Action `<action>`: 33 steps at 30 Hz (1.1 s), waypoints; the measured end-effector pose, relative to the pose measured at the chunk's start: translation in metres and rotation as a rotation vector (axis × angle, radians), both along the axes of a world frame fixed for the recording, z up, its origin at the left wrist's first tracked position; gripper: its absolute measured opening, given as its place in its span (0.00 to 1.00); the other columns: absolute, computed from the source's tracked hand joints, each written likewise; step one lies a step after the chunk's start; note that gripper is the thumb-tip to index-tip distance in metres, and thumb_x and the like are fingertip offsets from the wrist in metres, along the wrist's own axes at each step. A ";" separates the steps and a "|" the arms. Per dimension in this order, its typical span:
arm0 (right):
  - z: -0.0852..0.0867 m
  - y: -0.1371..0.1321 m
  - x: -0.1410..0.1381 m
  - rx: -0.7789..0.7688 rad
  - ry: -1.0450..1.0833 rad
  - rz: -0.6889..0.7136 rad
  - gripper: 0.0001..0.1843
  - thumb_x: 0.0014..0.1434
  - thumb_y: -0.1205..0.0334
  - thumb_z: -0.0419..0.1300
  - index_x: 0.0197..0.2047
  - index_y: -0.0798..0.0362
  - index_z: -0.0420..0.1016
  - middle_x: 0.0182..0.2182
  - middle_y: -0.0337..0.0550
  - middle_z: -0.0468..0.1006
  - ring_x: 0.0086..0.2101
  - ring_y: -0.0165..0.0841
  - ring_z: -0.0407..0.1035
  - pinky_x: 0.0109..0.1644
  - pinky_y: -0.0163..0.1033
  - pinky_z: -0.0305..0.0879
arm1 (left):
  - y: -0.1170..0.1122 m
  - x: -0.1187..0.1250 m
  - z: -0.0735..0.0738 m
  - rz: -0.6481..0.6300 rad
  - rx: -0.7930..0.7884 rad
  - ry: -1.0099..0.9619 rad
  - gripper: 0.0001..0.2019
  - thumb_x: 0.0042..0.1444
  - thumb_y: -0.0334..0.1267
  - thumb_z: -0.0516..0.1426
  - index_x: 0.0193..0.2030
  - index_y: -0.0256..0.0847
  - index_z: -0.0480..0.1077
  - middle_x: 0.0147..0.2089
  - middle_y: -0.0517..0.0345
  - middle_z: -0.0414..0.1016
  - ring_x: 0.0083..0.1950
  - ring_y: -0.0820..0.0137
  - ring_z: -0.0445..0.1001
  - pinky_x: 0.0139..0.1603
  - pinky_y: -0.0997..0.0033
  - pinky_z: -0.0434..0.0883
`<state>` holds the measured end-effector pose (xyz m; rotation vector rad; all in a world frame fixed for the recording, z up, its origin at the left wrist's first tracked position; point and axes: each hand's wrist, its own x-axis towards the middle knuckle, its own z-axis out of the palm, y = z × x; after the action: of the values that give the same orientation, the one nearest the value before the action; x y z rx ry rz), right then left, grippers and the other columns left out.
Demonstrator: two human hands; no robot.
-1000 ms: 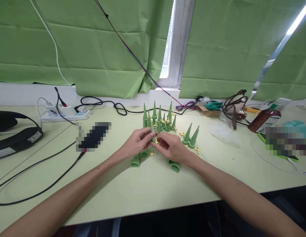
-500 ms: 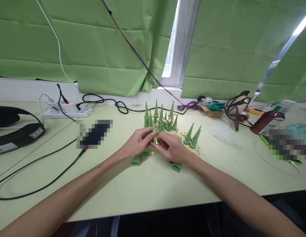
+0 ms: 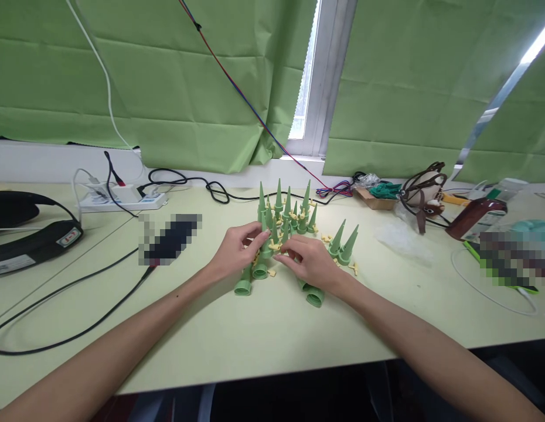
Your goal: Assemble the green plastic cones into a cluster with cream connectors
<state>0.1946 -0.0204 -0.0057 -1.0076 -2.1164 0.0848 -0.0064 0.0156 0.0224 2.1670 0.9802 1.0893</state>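
Observation:
My left hand (image 3: pixel 238 253) is closed around a green plant watering spike (image 3: pixel 265 249), held upright with its pointed tip up. A small yellow valve (image 3: pixel 275 248) sticks out from the spike's right side. My right hand (image 3: pixel 311 259) is just right of the valve, its thumb and fingertips apart with nothing seen between them. Behind both hands stands a group of green spikes (image 3: pixel 278 199), several with yellow valves on them. Two more spikes (image 3: pixel 348 249) stand to the right. Spikes lie with their round open ends toward me, one (image 3: pixel 242 288) below my left hand and another (image 3: pixel 315 298) below my right.
Loose yellow valves (image 3: pixel 354 268) lie around the spikes. At left are a black cable (image 3: pixel 70 352), a blurred dark device (image 3: pixel 173 239) and a power strip (image 3: pixel 123 201). A plastic bag (image 3: pixel 404 240), a small box (image 3: pixel 375 199) and a brown bottle (image 3: pixel 474 217) are at right.
The held spike has shifted slightly left and down with my left hand. My right hand's fingers have parted from the yellow valve, which now shows on the spike's side.

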 end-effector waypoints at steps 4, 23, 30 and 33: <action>0.002 -0.001 -0.003 -0.031 -0.158 0.063 0.09 0.63 0.59 0.63 0.35 0.56 0.77 0.29 0.40 0.75 0.28 0.29 0.65 0.37 0.37 0.56 | 0.002 -0.002 -0.002 0.005 0.067 0.025 0.16 0.62 0.46 0.53 0.28 0.37 0.65 0.25 0.62 0.62 0.28 0.76 0.61 0.26 0.77 0.62; 0.006 -0.008 -0.015 -0.198 -0.257 0.038 0.06 0.59 0.66 0.64 0.30 0.55 0.77 0.21 0.36 0.72 0.26 0.29 0.61 0.40 0.39 0.54 | 0.001 0.000 -0.006 0.066 0.126 0.044 0.16 0.61 0.46 0.55 0.27 0.37 0.65 0.24 0.61 0.68 0.27 0.75 0.67 0.28 0.76 0.67; 0.002 -0.007 -0.015 -0.209 -0.263 0.029 0.07 0.59 0.68 0.64 0.28 0.55 0.77 0.22 0.38 0.74 0.25 0.29 0.63 0.43 0.40 0.58 | 0.000 0.001 -0.007 0.066 0.129 0.075 0.17 0.61 0.47 0.55 0.26 0.38 0.65 0.24 0.60 0.69 0.27 0.74 0.66 0.28 0.75 0.67; 0.001 -0.007 -0.015 -0.199 -0.281 0.029 0.08 0.60 0.68 0.64 0.28 0.55 0.77 0.23 0.40 0.77 0.26 0.30 0.65 0.43 0.41 0.59 | 0.000 0.001 -0.007 0.058 0.121 0.092 0.17 0.61 0.46 0.55 0.25 0.38 0.65 0.24 0.60 0.69 0.27 0.74 0.65 0.28 0.74 0.67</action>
<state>0.1796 -0.0271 -0.0049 -1.1608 -2.4158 0.1807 -0.0056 0.0159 0.0149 2.3172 1.0480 1.1101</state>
